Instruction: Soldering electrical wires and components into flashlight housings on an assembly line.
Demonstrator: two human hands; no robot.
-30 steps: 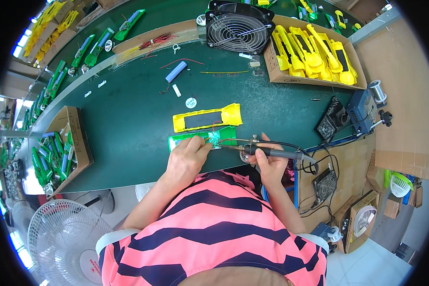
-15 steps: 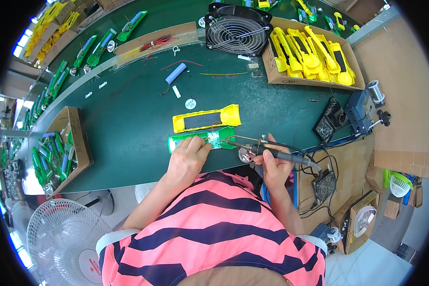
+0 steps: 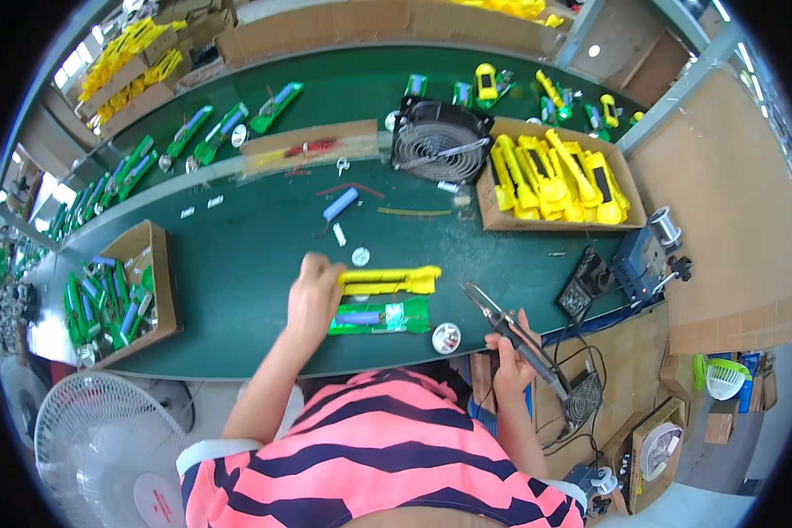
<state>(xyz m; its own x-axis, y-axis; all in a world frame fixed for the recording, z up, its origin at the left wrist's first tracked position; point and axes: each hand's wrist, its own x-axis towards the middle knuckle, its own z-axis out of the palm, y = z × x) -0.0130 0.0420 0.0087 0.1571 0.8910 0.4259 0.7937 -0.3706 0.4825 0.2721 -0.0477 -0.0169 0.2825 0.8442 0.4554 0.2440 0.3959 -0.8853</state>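
My left hand (image 3: 314, 299) pinches the left end of a yellow plastic casing half (image 3: 392, 278), which is tipped up on its long edge. Just nearer to me on the bench lies a green casing half (image 3: 416, 314). Inside it are a blue cylindrical battery (image 3: 358, 319) and a small pale circuit board (image 3: 394, 316). At its right end rests a round silver lamp reflector (image 3: 446, 338). My right hand (image 3: 512, 363) is closed round the dark handle of a soldering iron (image 3: 530, 354); the tip points up and left, apart from both halves.
A carton (image 3: 563, 223) of yellow casings stands at the far right beside a black fan (image 3: 440, 145). To the right are an iron stand (image 3: 585, 283) and a blue soldering station (image 3: 635, 264). Another carton (image 3: 163, 286) holds green units at left. A loose blue battery (image 3: 341, 204) lies mid-bench.
My left hand has left the green casing and taken hold of the yellow half, tipping it up. My right hand has drawn the soldering iron off the board, rightward. The view has shifted.
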